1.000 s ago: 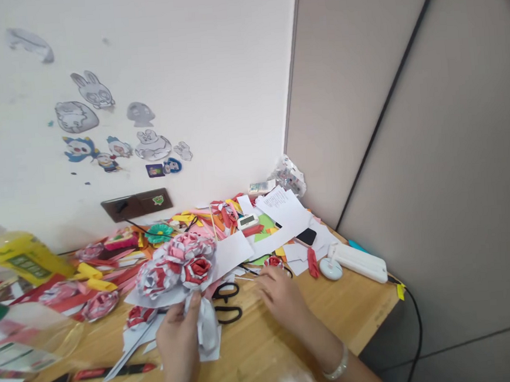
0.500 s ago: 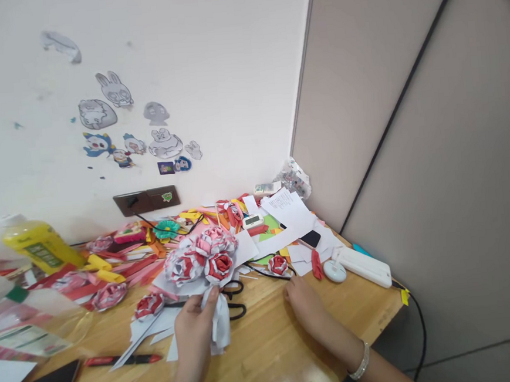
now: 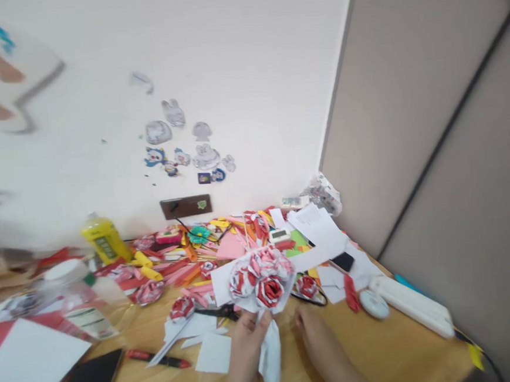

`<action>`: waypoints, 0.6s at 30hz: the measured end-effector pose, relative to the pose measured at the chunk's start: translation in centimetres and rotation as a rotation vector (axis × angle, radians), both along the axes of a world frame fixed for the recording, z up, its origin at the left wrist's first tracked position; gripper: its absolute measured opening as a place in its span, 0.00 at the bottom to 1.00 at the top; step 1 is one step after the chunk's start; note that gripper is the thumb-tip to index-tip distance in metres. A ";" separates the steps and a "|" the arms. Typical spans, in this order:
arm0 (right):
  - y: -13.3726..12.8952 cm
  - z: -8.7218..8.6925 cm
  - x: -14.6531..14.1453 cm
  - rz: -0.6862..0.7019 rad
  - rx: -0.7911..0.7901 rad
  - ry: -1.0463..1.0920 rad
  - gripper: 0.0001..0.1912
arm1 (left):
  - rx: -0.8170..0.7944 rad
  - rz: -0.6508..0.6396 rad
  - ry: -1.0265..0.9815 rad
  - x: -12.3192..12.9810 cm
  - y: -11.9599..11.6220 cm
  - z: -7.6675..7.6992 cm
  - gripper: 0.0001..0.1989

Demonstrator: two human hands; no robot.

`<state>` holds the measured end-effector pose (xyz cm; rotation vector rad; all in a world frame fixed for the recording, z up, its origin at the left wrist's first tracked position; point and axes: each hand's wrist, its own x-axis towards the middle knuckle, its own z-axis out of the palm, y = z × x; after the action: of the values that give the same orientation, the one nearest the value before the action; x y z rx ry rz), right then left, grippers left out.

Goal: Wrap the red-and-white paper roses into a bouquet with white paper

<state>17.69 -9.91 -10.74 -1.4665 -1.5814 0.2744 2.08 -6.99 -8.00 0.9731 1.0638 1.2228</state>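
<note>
While the left hand [image 3: 247, 340] gripped the creased white paper stem [image 3: 270, 354] of one bouquet [image 3: 264, 278] above the smooth wooden table [image 3: 377, 349], at least three ruffled paper roses [image 3: 270, 291] clustered on top; the right hand [image 3: 312, 332] curled just beside it, its contents impossible to tell; one round, loose rosette [image 3: 182, 308] lay leftward, another rosette [image 3: 307, 286] rightward; one black marker [image 3: 157, 359] lay nearer.

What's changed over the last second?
The left hand has carried the paper bouquet rightward, and the handles of the scissors are now hidden. The right hand has drawn back from the loose rose beside it. The left hand's grip and that rose's place look unchanged.
</note>
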 end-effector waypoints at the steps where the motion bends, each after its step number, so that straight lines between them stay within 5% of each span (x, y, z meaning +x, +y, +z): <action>1: 0.2 0.3 -0.8 0.070 -0.033 0.066 0.09 | 0.045 -0.014 -0.028 0.1 0.0 -0.1 0.24; 5: 1.6 1.1 -2.9 0.333 -0.269 0.385 0.14 | 0.107 0.008 -0.135 0.1 -0.2 -0.2 0.19; 8: 2.7 0.6 -3.5 0.404 -0.379 0.550 0.16 | 0.105 0.055 -0.168 -0.2 -0.2 0.0 0.19; 18: 2.6 -0.7 -3.9 0.214 -0.350 0.369 0.16 | 0.075 0.147 -0.041 -0.4 0.1 -0.2 0.19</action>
<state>13.83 -7.33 -11.48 -1.4008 -1.4312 0.9310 1.69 -6.92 -8.25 0.9362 1.0783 1.4056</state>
